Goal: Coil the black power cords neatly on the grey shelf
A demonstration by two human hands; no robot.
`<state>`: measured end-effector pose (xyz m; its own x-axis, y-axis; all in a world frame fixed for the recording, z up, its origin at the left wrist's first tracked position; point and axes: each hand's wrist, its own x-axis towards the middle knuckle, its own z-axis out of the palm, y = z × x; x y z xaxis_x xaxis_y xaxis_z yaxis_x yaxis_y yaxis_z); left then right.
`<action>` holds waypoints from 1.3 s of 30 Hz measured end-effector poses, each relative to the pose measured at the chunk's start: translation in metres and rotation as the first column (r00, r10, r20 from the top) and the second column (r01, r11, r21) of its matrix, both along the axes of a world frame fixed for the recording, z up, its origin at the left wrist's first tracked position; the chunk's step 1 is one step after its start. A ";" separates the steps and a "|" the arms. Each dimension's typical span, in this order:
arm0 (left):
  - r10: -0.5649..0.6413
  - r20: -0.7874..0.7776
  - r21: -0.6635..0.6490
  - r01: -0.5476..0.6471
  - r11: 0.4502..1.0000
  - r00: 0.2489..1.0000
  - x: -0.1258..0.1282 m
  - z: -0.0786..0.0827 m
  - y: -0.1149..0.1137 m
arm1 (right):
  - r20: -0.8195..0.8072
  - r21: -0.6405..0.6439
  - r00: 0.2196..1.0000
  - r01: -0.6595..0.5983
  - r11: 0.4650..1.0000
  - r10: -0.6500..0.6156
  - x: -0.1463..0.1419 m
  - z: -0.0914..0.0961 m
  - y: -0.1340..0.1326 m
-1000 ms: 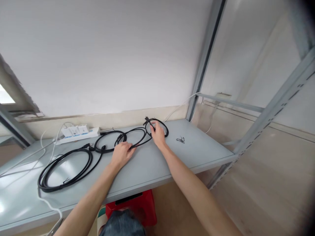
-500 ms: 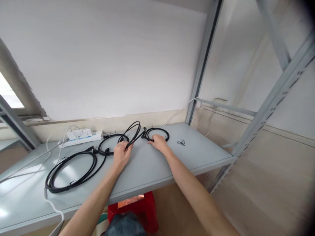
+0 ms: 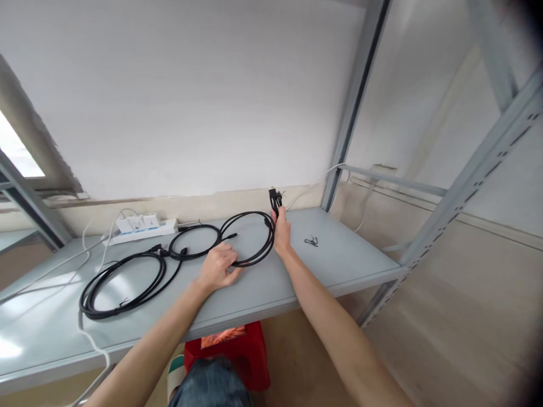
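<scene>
The person's right hand (image 3: 282, 232) is gripping a black cable (image 3: 268, 244), its fingers closing around the bunched strands just below the plugs (image 3: 272, 194). These plugs are sticking up above the fist, and the cable is hanging in a round loop to the left of that hand, over the right half of the grey shelf (image 3: 343, 249). The left hand (image 3: 218, 267) is resting low over the shelf at the near left edge of the loop, its fingers curling and its thumb pointing right; whether it is pinching the strands or only touching them, one cannot tell. A black plug end (image 3: 231, 236) is lying just beyond its knuckles.

To the left, a middle coil (image 3: 190, 258) is lying flat beside the loop, and a larger left coil (image 3: 106, 314) is lying nearer the front edge, its plug ends reaching the middle coil. Behind them a white power strip (image 3: 156, 230) is sitting along the wall (image 3: 212, 113), carrying white adapters (image 3: 136, 223). A white cord (image 3: 95, 347) is trailing over the front edge at the left. Some dark ties (image 3: 311, 241) are lying in a small tangle to the right of the right hand. Below the shelf, a red stool (image 3: 257, 356) is standing on the floor.
</scene>
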<state>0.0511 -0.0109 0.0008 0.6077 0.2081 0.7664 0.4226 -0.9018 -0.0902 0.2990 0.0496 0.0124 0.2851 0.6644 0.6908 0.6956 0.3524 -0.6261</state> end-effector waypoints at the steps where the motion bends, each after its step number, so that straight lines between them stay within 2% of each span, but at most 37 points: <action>1: -0.007 -0.034 0.010 0.007 1.000 0.999 -0.001 -0.001 0.001 | -0.024 0.033 1.000 -0.008 0.999 0.009 0.001 0.001 0.000; 3: 0.010 -0.104 0.009 -0.009 1.000 0.994 -0.003 -0.002 0.006 | -0.038 0.043 0.999 0.010 0.999 -0.008 0.002 0.004 -0.002; 5: 0.070 -0.170 -0.026 -0.076 0.997 0.983 -0.004 -0.001 0.014 | -0.007 0.006 0.999 0.039 0.999 -0.039 0.001 0.008 -0.004; 9: 0.196 -0.282 -0.182 -0.253 0.950 0.939 0.003 0.002 0.039 | 0.125 -0.099 0.990 0.079 0.992 -0.067 -0.002 0.014 -0.011; 13: 0.227 -0.261 -0.312 -0.304 0.900 0.938 0.020 -0.001 0.061 | 0.225 -0.116 0.974 0.030 0.993 -0.003 -0.008 0.011 -0.015; 17: 0.209 -0.247 -0.344 -0.287 0.894 0.946 0.027 -0.005 0.069 | 0.323 -0.123 0.940 -0.076 0.990 0.112 -0.018 0.001 -0.013; 22: 0.238 -0.260 -0.192 -0.292 0.937 0.936 0.014 0.004 0.052 | 0.483 -0.195 0.839 -0.177 0.965 0.252 -0.038 -0.012 -0.015; 26: 0.350 -0.255 -0.147 -0.394 0.907 0.901 -0.018 0.011 0.023 | 0.567 -0.267 0.751 -0.222 0.938 0.339 -0.048 -0.014 -0.021; 31: 0.521 -0.177 -0.214 -0.550 0.808 0.835 -0.065 0.004 -0.015 | 0.605 -0.320 0.707 -0.206 0.925 0.367 -0.059 -0.013 -0.033; 34: 0.596 -0.059 -0.270 -0.587 0.763 0.801 -0.076 -0.001 -0.028 | 0.623 -0.317 0.674 -0.245 0.916 0.396 -0.073 -0.014 -0.045; 36: 0.614 0.034 -0.300 -0.578 0.759 0.788 -0.076 -0.003 -0.031 | 0.629 -0.297 0.656 -0.292 0.909 0.416 -0.088 -0.013 -0.054; 39: 0.576 0.124 -0.331 -0.513 0.792 0.808 -0.075 -0.003 -0.029 | 0.636 -0.258 0.654 -0.319 0.912 0.409 -0.118 -0.011 -0.062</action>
